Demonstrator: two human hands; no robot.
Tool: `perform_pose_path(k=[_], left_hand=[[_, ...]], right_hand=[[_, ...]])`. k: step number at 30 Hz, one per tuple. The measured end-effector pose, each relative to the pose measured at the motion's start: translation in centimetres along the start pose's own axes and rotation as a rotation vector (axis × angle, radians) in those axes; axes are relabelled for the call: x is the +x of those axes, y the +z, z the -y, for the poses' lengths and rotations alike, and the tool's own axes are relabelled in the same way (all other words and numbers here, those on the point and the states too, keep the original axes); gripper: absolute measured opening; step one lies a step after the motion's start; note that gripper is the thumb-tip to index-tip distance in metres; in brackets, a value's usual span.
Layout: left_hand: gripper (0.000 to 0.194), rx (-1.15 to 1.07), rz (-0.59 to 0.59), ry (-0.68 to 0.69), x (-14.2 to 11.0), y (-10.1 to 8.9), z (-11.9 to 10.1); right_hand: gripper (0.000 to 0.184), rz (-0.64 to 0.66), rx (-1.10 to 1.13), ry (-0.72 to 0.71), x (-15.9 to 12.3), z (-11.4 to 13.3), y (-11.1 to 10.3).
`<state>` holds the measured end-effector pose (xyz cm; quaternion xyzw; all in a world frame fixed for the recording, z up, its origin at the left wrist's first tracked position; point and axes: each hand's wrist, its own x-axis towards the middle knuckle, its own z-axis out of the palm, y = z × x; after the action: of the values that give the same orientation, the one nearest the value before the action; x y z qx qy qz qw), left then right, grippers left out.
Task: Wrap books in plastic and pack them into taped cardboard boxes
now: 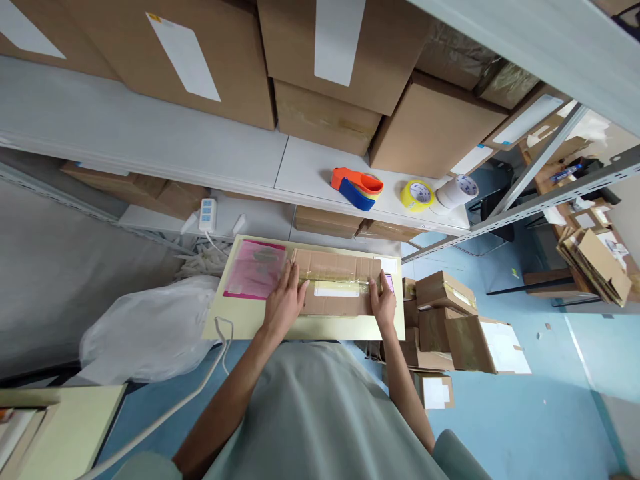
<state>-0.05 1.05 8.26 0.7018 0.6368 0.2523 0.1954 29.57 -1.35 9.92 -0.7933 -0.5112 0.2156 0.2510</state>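
Note:
A taped cardboard box (333,305) with a white label (336,289) lies on the pale yellow tabletop (320,327). My left hand (285,300) grips its left end, with the thumb on the top face and the fingers along the edge. At the opposite end, my right hand (383,300) holds the box between thumb and fingers. A pink plastic mailer bag (256,269) rests to the left of the box. Partly hidden behind my right fingers is a phone (389,283) with a lit screen.
On the shelf (310,170) ahead stand an orange and blue tape dispenser (357,188), a yellow tape roll (417,195) and a white roll (457,193). Large cartons (200,60) fill its back. Several boxes (445,320) are piled at right; a white plastic bag (150,330) sits left.

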Motion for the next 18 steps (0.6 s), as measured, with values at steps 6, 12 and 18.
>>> perform_pose_path(k=[6,12,18], left_hand=[[0.066,-0.054,0.006,-0.014,0.4,-0.6,-0.4],[0.067,-0.076,-0.019,0.01,1.6,-1.7,-1.4],[0.066,-0.057,0.035,-0.015,2.3,-0.6,-0.6]], right_hand=[[0.095,-0.016,0.093,-0.004,0.2,0.2,-0.3],[0.094,-0.075,0.096,-0.042,0.9,1.1,-2.0],[0.1,-0.023,-0.006,-0.002,2.0,0.6,-0.6]])
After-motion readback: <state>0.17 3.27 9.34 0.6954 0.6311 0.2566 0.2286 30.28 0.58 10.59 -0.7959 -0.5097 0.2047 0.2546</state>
